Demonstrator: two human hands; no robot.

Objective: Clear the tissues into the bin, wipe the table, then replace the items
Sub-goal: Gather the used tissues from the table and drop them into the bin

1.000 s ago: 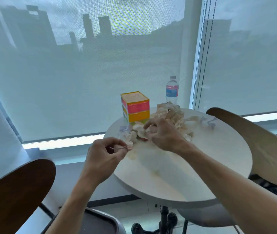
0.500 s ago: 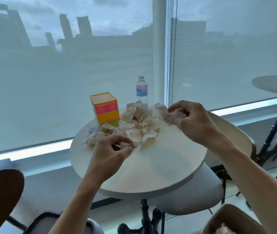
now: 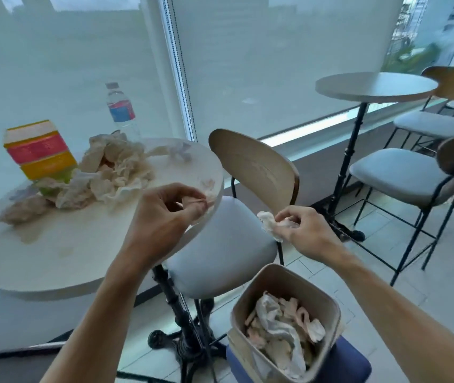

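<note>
Right hand (image 3: 301,230): fingers curled round a crumpled tissue (image 3: 268,223), held in the air over the chair seat (image 3: 220,250), above and a little behind the bin (image 3: 283,324).

Left hand (image 3: 162,217): thumb and fingertips pinched together on a thin sliver, too small to name, at the near right edge of the tabletop (image 3: 82,244).

Bin: tan, square-mouthed, standing on a dark blue base on the floor below the right forearm. Partly filled with used tissues, white and pinkish.

Tabletop: round, pale, on a black pedestal. Brownish smears on the near left part.

Heap of tissues (image 3: 109,170): crumpled, stained, piled at the back of the tabletop. One more wad (image 3: 24,210) lies apart at the left; a small scrap (image 3: 177,154) sits near the far rim.

Striped box (image 3: 39,150): yellow, pink and orange bands, upright at the back left, touching the heap.

Water bottle (image 3: 119,109): clear, blue label, upright behind the heap, close to the window blind.

Chair: wooden back, grey padded seat, just beside the tabletop on the right.

Second table (image 3: 376,87) with more chairs: well apart, at the right.
</note>
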